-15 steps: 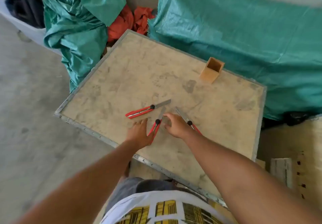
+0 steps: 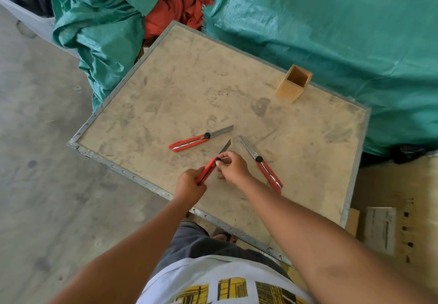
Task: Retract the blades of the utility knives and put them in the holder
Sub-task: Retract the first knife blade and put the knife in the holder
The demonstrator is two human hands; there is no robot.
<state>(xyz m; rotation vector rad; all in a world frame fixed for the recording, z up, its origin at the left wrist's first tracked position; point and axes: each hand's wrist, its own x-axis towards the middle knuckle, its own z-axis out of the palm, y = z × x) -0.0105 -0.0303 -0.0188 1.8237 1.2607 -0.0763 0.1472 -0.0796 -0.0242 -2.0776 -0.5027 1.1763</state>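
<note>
Three red utility knives with extended blades are on or over the beige table (image 2: 189, 85). My left hand (image 2: 189, 184) grips the handle of the middle knife (image 2: 209, 168), tilted up off the table, blade pointing away. My right hand (image 2: 233, 167) pinches that knife's black knob. A second knife (image 2: 196, 140) lies flat to the upper left. The third knife (image 2: 265, 165) lies to the right, partly behind my right wrist. The wooden holder (image 2: 293, 84), a square open box, stands empty near the table's far right edge.
Green tarps (image 2: 343, 31) cover bulky things behind and left of the table, with orange cloth (image 2: 170, 17) between them. A metal rim (image 2: 132, 175) edges the table. Concrete floor lies to the left. A wooden board with a pale block (image 2: 380, 230) sits at the right.
My left hand has closed around the middle knife's handle and lifted it. My right hand has moved onto its black knob. The other two knives have not moved.
</note>
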